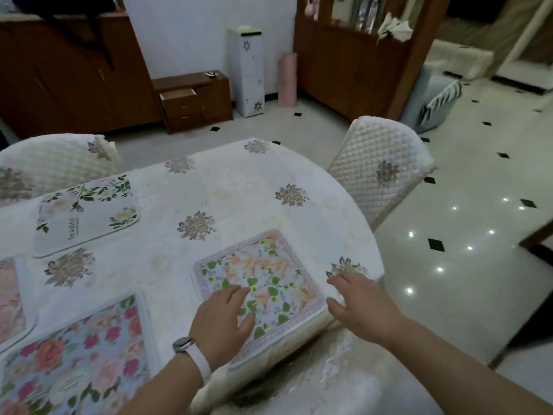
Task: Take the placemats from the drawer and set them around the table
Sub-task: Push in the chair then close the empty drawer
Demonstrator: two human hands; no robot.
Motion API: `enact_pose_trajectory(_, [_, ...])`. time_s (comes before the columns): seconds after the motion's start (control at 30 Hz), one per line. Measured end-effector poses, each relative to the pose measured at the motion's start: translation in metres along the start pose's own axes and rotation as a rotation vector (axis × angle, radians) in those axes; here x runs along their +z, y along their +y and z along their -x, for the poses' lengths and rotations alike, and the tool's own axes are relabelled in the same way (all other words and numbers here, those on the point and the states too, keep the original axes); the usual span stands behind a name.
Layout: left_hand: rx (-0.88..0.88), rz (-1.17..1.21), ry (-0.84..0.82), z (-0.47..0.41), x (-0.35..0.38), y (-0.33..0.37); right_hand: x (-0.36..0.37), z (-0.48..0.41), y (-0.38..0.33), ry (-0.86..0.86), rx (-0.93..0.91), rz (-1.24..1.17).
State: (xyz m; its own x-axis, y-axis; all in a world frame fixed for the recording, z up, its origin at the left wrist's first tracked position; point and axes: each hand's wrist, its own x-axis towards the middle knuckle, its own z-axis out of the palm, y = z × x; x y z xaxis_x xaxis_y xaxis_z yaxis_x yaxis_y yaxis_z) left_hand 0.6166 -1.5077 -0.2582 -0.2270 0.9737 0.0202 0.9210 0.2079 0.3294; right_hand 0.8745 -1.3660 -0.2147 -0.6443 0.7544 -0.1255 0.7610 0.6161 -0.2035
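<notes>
A pale floral placemat (269, 271) with a pink border lies near the table's right front edge. My left hand (224, 319), a watch on its wrist, rests flat on the mat's near left part with fingers straight. My right hand (359, 301) is spread just right of the mat, fingertips at the tablecloth (227, 187). A white "Beautiful" placemat (86, 214) lies at the far left. A bright rose placemat (77, 354) lies at the near left. A pink placemat (9, 298) shows at the left edge. The small cabinet's top drawer (178, 94) stands open.
Quilted white chairs stand at the far left (45, 166) and the right (380, 166) of the table. Behind are a low wooden drawer cabinet (209, 94), a white floral box (247, 70), a pink roll (288, 79) and tall wooden cupboards. Glossy tiled floor lies to the right.
</notes>
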Motion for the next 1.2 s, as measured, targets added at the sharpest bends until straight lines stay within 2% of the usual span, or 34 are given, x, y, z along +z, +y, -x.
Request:
enact_pose_trajectory(0.4, [-0.058, -0.055, -0.020, -0.114, 0.040, 0.173, -0.041, -0.053, 0.194, -0.087, -0.059, -0.069])
enact_pose_trajectory(0.6, [-0.014, -0.087, -0.015, -0.170, 0.045, 0.238, -0.073, -0.073, 0.265, -0.036, -0.033, -0.115])
enact_pose_trajectory(0.77, [0.025, -0.090, -0.009, -0.216, 0.042, 0.262, -0.082, -0.084, 0.298, -0.018, 0.033, -0.136])
enact_pose_trajectory(1.03, [0.102, -0.023, 0.032, -0.263, 0.053, 0.269, -0.099, -0.088, 0.303, 0.024, 0.085, -0.088])
enact_pose_trajectory(1.2, [0.167, 0.018, 0.009, -0.287, 0.071, 0.297, -0.110, -0.077, 0.331, 0.038, 0.133, -0.064])
